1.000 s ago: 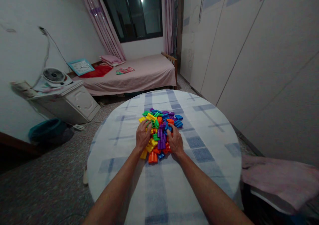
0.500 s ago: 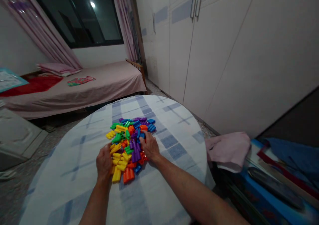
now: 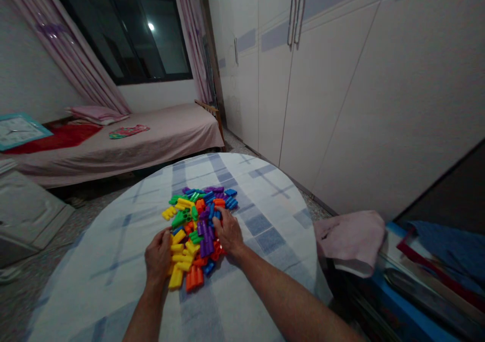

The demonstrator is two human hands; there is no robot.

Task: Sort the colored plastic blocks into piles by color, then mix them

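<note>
A heap of plastic building blocks [image 3: 205, 239] in purple, yellow, green, blue, red and orange lies on the round table. At the heap's left edge, my left hand [image 3: 158, 255] is closed, its fingertips against a yellow block [image 3: 178, 237]; part of its fingers is hidden. My right hand [image 3: 228, 231] reaches in from the right, thumb and forefinger bent around a blue block [image 3: 217, 214]. Joined purple tubes stand out beside that thumb. Orange-red blocks [image 3: 194, 278] lie at the heap's near end, next to more yellow ones.
A white and blue checked cloth [image 3: 261, 226] covers the table. Beyond it are a bed [image 3: 170, 130] and a tall white wardrobe [image 3: 326, 104]. A pink cloth [image 3: 352, 238] hangs near the table's right edge. A white cabinet [image 3: 30, 215] stands at left.
The view has tilted up slightly, so the scene sits lower. Near my left fingers, the yellow blocks have shifted and a bit of blue shows there. My right hand stays at almost the same spot.
</note>
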